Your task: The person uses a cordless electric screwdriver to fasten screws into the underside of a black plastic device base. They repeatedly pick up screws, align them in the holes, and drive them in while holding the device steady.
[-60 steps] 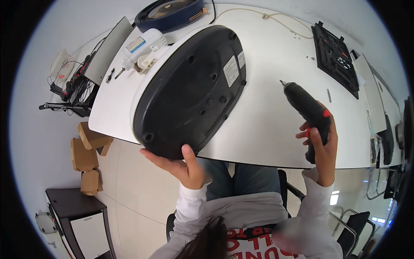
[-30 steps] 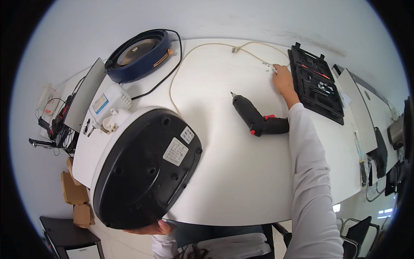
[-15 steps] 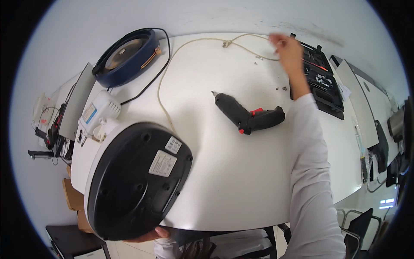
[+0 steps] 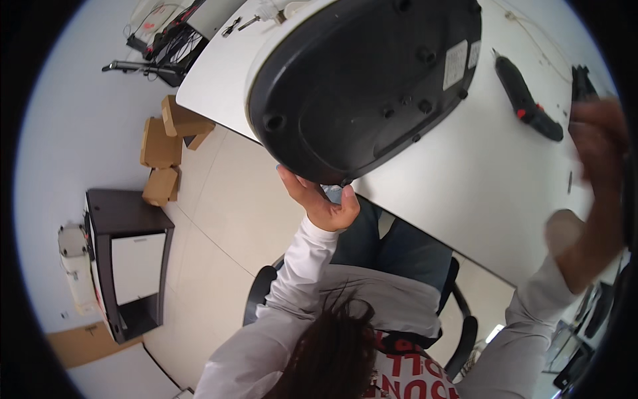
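Observation:
A white appliance with a broad black base [image 4: 332, 86] is tipped up at the near left of the table, its underside with screw holes and labels facing me. My left hand [image 4: 324, 207] grips the base's near rim, with the thumb on the underside and the fingers partly hidden behind it. At the right edge my right hand [image 4: 601, 133] is raised and smeared by motion; whether it holds anything cannot be made out. Nearest to it lies a black and red cordless screwdriver [image 4: 527, 100] on the table.
The white table [image 4: 458, 193] has its near edge just before my lap. Part of a black tool case [image 4: 583, 83] shows beyond my right hand. A pale cord [image 4: 525, 30] runs across the far side. Cardboard boxes [image 4: 161, 143] and a dark cabinet [image 4: 126, 216] stand on the floor to the left.
My view has swung down and left, so the table sits higher and further right. My right hand has come back from the tool case's far side. My left hand still holds the base.

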`<state>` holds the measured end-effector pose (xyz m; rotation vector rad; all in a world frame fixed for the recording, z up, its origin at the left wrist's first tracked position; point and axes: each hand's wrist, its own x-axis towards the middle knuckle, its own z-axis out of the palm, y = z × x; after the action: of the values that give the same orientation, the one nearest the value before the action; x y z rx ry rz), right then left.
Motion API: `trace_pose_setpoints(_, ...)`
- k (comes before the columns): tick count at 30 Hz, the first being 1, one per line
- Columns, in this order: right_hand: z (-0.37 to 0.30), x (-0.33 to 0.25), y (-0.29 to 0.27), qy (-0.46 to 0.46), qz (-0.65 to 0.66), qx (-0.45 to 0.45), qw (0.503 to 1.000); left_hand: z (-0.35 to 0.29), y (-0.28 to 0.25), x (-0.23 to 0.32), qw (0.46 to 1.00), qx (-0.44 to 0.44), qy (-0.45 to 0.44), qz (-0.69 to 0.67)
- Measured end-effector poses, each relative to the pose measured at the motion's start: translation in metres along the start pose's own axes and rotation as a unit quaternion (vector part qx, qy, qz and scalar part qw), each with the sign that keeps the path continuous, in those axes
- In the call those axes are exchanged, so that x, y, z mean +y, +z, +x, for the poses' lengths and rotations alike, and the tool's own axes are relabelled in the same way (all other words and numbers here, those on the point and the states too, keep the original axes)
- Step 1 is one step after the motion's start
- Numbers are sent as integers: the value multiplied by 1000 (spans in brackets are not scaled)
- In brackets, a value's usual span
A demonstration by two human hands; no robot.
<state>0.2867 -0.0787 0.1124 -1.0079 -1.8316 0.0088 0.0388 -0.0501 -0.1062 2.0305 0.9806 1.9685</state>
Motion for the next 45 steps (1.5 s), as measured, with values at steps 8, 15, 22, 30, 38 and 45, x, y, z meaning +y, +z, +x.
trace_pose_setpoints(8,-100,-28,131,363,334,-20,870,13,-10,18,982,-24,-124,-141)
trace_pose_setpoints(15,-115,-32,179,336,238,58,909,12,-12,20,981,-23,-137,-136)
trace_pose_setpoints(22,-102,-30,180,346,251,52,902,21,-9,31,973,10,-189,-133)
trace_pose_setpoints(30,-75,-29,180,341,338,119,869,58,-3,43,973,71,-167,-146)
trace_pose_setpoints(38,-26,-31,185,49,84,208,973,113,-7,52,963,110,-175,-170)
trace_pose_setpoints(45,-11,-32,194,-69,-27,204,976,136,-19,57,952,124,-213,-181)
